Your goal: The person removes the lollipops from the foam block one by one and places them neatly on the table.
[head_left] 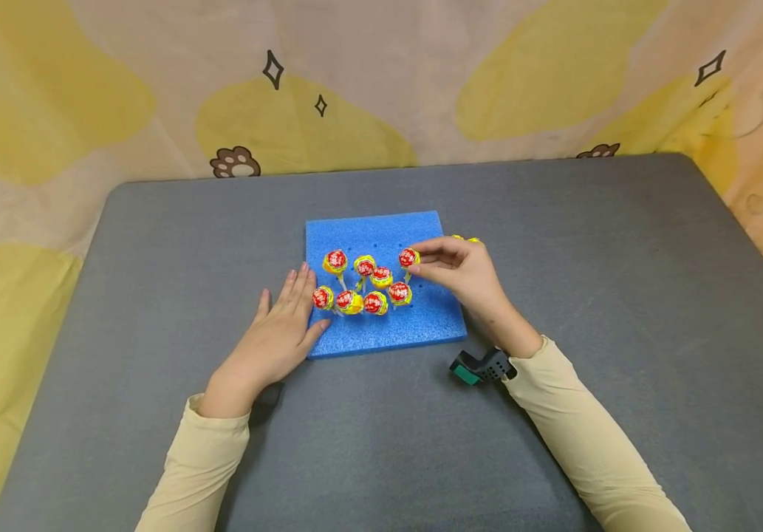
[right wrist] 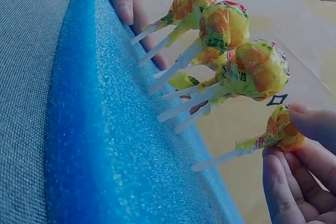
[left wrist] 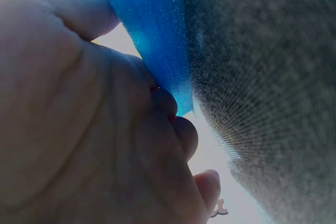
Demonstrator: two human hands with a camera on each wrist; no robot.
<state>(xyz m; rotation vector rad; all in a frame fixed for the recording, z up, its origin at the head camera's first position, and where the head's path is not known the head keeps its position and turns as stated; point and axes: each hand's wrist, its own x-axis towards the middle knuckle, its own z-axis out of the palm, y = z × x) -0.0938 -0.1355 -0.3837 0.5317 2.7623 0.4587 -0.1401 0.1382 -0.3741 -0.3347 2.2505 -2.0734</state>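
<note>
Pinching an eighth lollipop [head_left: 409, 257], the right fingers [right wrist: 275, 182] hold it at the foam [head_left: 381, 336]; straightened left fingers [head_left: 297, 290] touch the edge. Seven others [head_left: 335, 261] stand planted; at least two more [head_left: 474, 240] seem left.

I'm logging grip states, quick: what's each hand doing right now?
Left hand: open, touching the blue foam block at its left side.
Right hand: pinching a lollipop by its wrapped head.
</note>
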